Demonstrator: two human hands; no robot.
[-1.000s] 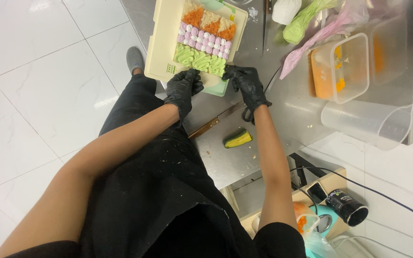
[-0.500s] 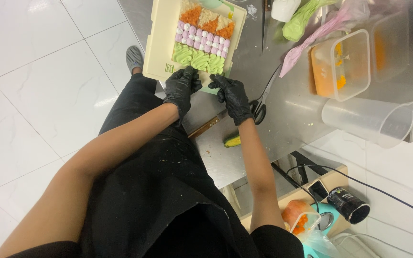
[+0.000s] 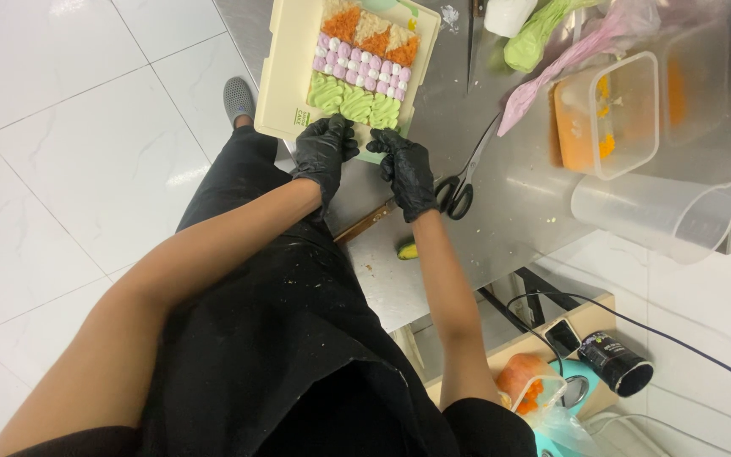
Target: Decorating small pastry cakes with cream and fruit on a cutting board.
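**Gloved hands at the near edge of a decorated cake tray**

A rectangular cream-coloured plastic tray (image 3: 291,76) is shown on a stainless-steel worktable (image 3: 509,211), at its far left corner. On the tray lies a rectangular cake (image 3: 361,63) piped in bands — green nearest the person, then pink and white dots, then orange and beige triangles. The left hand (image 3: 323,152), in a black glove, is placed at the tray's near edge with its fingers curled over the rim beside the green band; whether anything is pinched cannot be told. The right hand (image 3: 406,169), also gloved in black, is set just beside it, fingers bent and pressed on a pale green board edge (image 3: 371,156) below the cake.

Black-handled scissors (image 3: 460,188) are seen just right of the right hand. A wooden-handled tool (image 3: 365,224) lies under the wrist. Further right stand a clear plastic tub with orange contents (image 3: 607,114) and a clear measuring jug (image 3: 653,211) — a green piping bag (image 3: 539,38) lies beyond.
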